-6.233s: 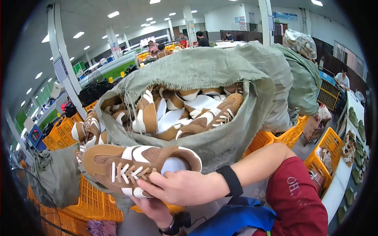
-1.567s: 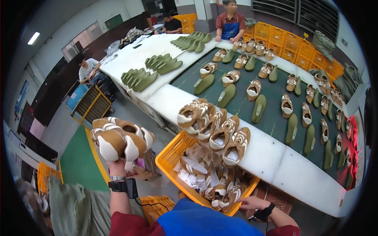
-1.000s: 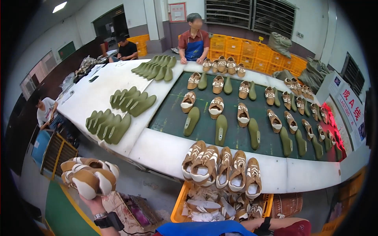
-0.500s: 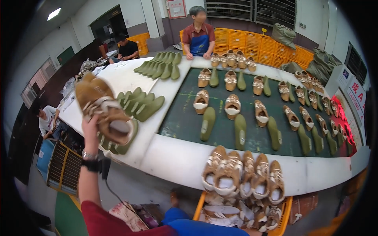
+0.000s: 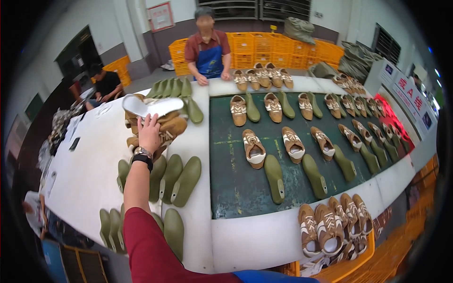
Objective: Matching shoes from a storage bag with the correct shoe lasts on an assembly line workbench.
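Note:
My left hand is over the left part of the white table, its fingers closed on several brown sneakers bunched together. A white sole or insole-like piece lies uppermost under the fingertips. How the lower shoes rest is partly hidden by the hand. Right beside the wrist stand olive-green shoe lasts in a row, and more green lasts sit just beyond the bundle. Nearer to me, another group of lasts is partly covered by my sleeve. My right hand is out of view.
A green conveyor belt carries brown sneakers paired with green lasts. More sneakers stand at the near edge above an orange crate. Across the table a co-worker in a blue apron rests both hands at the edge.
My left hand has carried the sneakers away from me and to the right, over the table's far left part. The view has shifted, and the belt now appears closer.

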{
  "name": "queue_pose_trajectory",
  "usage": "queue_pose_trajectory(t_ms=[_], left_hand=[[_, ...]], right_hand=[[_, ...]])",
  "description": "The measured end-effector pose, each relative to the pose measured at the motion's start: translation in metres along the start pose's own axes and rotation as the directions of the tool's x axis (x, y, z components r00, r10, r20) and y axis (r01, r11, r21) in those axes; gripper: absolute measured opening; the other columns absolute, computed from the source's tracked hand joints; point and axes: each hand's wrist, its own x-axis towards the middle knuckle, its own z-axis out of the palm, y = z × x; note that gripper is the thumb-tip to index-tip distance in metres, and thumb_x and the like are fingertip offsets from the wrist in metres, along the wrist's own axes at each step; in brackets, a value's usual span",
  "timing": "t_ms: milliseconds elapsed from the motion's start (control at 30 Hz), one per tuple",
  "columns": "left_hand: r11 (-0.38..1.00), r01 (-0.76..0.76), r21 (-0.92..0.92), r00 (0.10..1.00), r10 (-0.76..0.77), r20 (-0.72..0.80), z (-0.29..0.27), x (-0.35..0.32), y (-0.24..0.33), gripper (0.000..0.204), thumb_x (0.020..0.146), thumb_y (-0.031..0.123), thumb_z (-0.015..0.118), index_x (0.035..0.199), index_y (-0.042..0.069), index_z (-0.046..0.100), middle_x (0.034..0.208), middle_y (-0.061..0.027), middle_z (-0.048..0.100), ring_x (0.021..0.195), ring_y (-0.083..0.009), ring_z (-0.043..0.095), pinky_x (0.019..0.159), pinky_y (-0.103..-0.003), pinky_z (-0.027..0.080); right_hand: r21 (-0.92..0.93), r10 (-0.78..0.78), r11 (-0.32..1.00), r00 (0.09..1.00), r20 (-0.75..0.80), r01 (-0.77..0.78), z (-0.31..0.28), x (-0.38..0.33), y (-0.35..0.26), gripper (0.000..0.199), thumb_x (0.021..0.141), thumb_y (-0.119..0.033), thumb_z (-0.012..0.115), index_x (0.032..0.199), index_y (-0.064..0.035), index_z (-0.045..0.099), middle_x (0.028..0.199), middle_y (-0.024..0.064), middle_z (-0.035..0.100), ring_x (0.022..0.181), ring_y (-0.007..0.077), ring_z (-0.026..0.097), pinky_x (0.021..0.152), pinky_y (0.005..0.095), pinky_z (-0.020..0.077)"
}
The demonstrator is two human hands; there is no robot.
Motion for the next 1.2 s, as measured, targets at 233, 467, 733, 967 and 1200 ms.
queue_pose_trajectory(t_ms=[233, 467, 733, 967, 1200], left_hand=[[0.978, -0.196, -0.07, 0.966, 0.205, 0.157, 0.158, 0.053, -0.013, 0.017, 0.081, 0.015, 0.051, 0.09, 0.011, 0.065, 0.133, -0.0046, 0.045, 0.132, -0.0294, 0.03, 0.109, -0.052, 0.017], [0.965, 0.251, -0.081, 0.887, -0.195, 0.419, 0.215, 0.045, -0.001, 0.072, 0.074, 0.024, 0.067, 0.137, 0.022, 0.034, 0.147, -0.0102, 0.024, 0.138, -0.0339, 0.015, 0.105, -0.057, 0.023], [0.904, 0.409, -0.127, 0.745, -0.25, 0.618, 0.106, -0.016, -0.016, 0.077, 0.076, 0.029, 0.065, 0.141, 0.025, 0.024, 0.143, -0.0091, 0.029, 0.133, -0.0337, 0.026, 0.101, -0.057, 0.03], [0.765, 0.401, -0.504, 0.763, 0.025, 0.646, -0.049, -0.129, -0.003, 0.069, 0.069, 0.025, 0.071, 0.13, 0.006, 0.045, 0.124, -0.0189, 0.053, 0.115, -0.0327, 0.05, 0.097, -0.036, 0.041], [0.772, 0.439, -0.459, 0.686, 0.042, 0.727, -0.137, -0.306, 0.019, 0.073, 0.073, 0.028, 0.069, 0.135, 0.007, 0.036, 0.134, -0.0218, 0.042, 0.121, -0.035, 0.044, 0.1, -0.038, 0.038]], right_hand=[[0.246, 0.207, 0.956, 0.96, -0.187, -0.158, 0.056, 0.011, -0.076, 0.022, 0.083, -0.025, 0.057, 0.09, -0.0072, 0.068, 0.087, 0.0136, 0.068, 0.075, 0.0282, 0.064, 0.069, 0.039, 0.0502], [0.333, 0.323, 0.917, 0.9, -0.293, -0.221, 0.07, 0.012, -0.092, 0.023, 0.081, -0.026, 0.059, 0.091, -0.0075, 0.07, 0.09, 0.0139, 0.068, 0.077, 0.0323, 0.064, 0.069, 0.0409, 0.0503], [0.138, 0.016, 0.99, 0.965, -0.263, 0.021, 0.044, 0.022, -0.079, 0.031, 0.088, -0.017, 0.056, 0.115, -0.004, 0.058, 0.103, 0.0145, 0.065, 0.094, 0.0202, 0.062, 0.083, 0.0291, 0.0477], [0.025, -0.315, 0.946, 0.934, -0.169, 0.323, 0.038, 0.018, -0.061, 0.032, 0.087, -0.016, 0.054, 0.114, 0.0002, 0.057, 0.104, 0.0155, 0.063, 0.094, 0.025, 0.061, 0.083, 0.0318, 0.0467], [-0.236, -0.62, 0.775, 0.777, -0.107, 0.586, 0.032, 0.056, -0.085, 0.029, 0.082, -0.013, 0.057, 0.111, -0.0056, 0.059, 0.098, 0.0168, 0.063, 0.089, 0.0356, 0.06, 0.077, 0.0386, 0.0488]])
